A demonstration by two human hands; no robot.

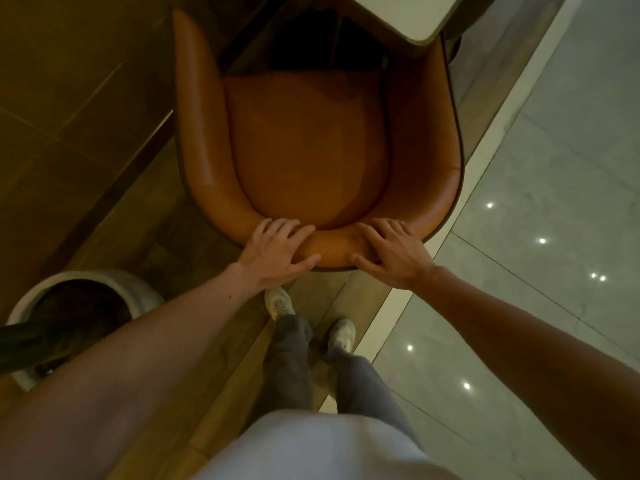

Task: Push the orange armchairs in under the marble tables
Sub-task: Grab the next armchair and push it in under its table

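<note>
Leftward, a pale pot [145, 289] holding something dark stands near the orange armchair [304, 143].

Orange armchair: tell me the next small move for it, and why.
Probably push the orange armchair forward a little, toward the marble table. The left hand and the right hand both rest on the top of the backrest. The table's corner overhangs only the tip of one armrest, and nearly the whole seat is uncovered.
</note>
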